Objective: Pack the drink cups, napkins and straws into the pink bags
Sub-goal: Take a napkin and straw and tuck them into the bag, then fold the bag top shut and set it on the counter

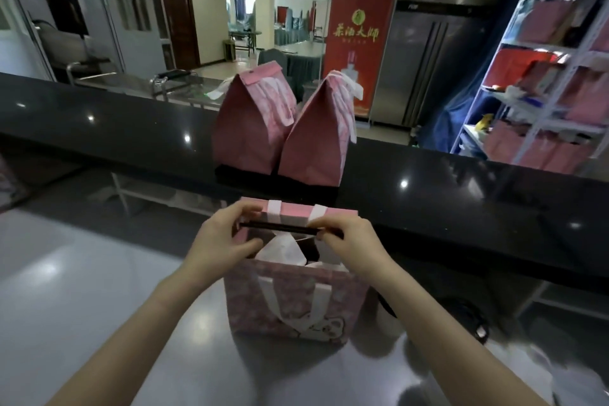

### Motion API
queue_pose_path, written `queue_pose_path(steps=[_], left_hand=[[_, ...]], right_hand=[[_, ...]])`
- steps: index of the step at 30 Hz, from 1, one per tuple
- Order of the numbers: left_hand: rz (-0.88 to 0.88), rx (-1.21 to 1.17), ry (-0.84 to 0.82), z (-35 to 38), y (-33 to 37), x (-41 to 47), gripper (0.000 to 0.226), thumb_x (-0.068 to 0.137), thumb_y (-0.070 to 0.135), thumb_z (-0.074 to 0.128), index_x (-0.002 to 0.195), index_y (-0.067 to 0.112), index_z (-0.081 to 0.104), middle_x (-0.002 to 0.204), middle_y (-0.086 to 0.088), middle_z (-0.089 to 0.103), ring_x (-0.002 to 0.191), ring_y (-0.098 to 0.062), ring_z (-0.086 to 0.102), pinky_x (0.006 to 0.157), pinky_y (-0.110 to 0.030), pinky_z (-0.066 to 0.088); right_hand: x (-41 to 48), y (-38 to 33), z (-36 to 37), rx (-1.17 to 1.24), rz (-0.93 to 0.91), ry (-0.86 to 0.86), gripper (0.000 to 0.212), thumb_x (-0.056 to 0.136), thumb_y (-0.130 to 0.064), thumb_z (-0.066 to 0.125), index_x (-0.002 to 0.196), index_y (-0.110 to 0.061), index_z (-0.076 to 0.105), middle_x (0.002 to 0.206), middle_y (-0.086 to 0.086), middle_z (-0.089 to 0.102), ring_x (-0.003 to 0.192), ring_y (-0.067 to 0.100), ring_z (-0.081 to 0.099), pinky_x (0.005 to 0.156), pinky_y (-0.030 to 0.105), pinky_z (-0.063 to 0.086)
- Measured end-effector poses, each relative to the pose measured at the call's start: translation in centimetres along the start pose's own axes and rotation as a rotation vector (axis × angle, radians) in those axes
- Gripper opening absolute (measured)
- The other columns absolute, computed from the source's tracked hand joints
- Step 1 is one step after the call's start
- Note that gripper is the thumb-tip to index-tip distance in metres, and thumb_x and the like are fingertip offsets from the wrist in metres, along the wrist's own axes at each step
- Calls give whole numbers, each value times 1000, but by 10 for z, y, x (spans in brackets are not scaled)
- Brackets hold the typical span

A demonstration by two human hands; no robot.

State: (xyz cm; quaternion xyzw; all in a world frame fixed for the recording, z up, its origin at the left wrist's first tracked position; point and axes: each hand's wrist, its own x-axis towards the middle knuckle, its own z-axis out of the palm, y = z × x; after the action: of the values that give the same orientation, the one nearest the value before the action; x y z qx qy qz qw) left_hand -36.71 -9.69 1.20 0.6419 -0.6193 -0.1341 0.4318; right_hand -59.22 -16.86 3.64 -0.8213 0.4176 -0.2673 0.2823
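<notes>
An open pink bag [290, 303] with white handles stands on the steel worktop in front of me. A white napkin [281, 250] and a dark cup lid show inside it. My left hand [219, 241] and my right hand [352, 241] hold a thin black straw [280, 227] level across the bag's mouth, one hand at each end. Two closed pink bags, one at the left [247, 128] and one at the right [316, 138], stand side by side on the raised black counter behind.
The glossy black counter [131, 132] runs across the view just beyond the open bag. A white shelf rack [540, 82] with pink and red bags stands at the right. Dark cables [468, 313] and white plastic lie on the worktop at lower right.
</notes>
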Motion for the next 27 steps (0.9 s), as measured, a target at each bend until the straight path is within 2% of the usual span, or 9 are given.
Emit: queue_pose_path(steps=[3, 6, 8, 12, 15, 20, 22, 24, 27], left_hand=[[-51, 0, -241, -9, -23, 8, 82, 71, 18, 82, 138, 39, 40, 128, 22, 46, 117, 7, 43, 89, -4, 30], [27, 7, -395, -17, -39, 12, 96, 69, 23, 83, 144, 43, 25, 134, 33, 27, 122, 27, 20, 98, 0, 21], [18, 85, -430, -22, -46, 13, 97, 70, 33, 80, 147, 44, 21, 142, 30, 19, 133, 16, 6, 110, -17, 18], [29, 235, -452, -27, -56, 14, 89, 69, 48, 69, 146, 44, 25, 154, 22, 16, 144, 1, -3, 118, -36, 13], [29, 254, -449, -24, -58, 15, 81, 70, 50, 63, 143, 47, 29, 156, 21, 15, 144, 0, -7, 118, -39, 11], [95, 264, -352, -12, -51, 21, 77, 72, 67, 59, 142, 42, 37, 156, 19, 21, 144, 0, -6, 118, -37, 10], [122, 245, -356, -9, -47, 23, 93, 60, 85, 57, 140, 43, 39, 156, 22, 15, 143, 3, -9, 119, -37, 9], [164, 266, -373, -6, -44, 27, 102, 50, 90, 57, 139, 45, 39, 157, 26, 2, 143, 3, -15, 118, -38, 8], [190, 296, -298, 0, -43, 38, 90, 56, 81, 65, 135, 43, 45, 157, 27, -6, 143, 0, -18, 116, -42, 12]], right_hand=[[9, -1, 21, 27, 46, -30, 28, 93, -7, 56, 109, -23, 73, 98, -11, 69, 93, 3, 63, 81, 14, 49], [15, 4, 34, 38, 145, -142, 29, 93, -6, 57, 112, -23, 71, 99, -5, 72, 90, 8, 68, 86, 27, 55], [17, 10, 34, -6, 210, -195, 29, 91, -8, 58, 112, -25, 70, 101, -5, 72, 92, 9, 68, 88, 31, 55], [20, 25, 21, -281, 233, -314, 34, 87, -13, 60, 114, -30, 68, 115, -13, 65, 109, 7, 59, 83, 11, 43], [22, 31, 18, -388, 186, -350, 42, 88, -23, 62, 129, -30, 58, 132, -12, 51, 120, 10, 50, 97, 23, 43], [33, 30, 24, -319, -71, -146, 55, 87, -3, 54, 139, -23, 49, 137, -19, 41, 127, -2, 34, 100, 1, 18], [39, 30, 22, -421, -177, -17, 56, 84, -3, 58, 138, -16, 50, 140, -6, 47, 130, 15, 38, 110, 18, 25], [43, 35, 17, -562, -240, 86, 53, 80, -7, 65, 131, -12, 55, 130, 3, 54, 118, 26, 47, 103, 39, 41], [46, 43, 6, -694, -182, 172, 52, 77, -12, 71, 127, -14, 57, 116, 5, 50, 102, 24, 47, 88, 39, 47]])
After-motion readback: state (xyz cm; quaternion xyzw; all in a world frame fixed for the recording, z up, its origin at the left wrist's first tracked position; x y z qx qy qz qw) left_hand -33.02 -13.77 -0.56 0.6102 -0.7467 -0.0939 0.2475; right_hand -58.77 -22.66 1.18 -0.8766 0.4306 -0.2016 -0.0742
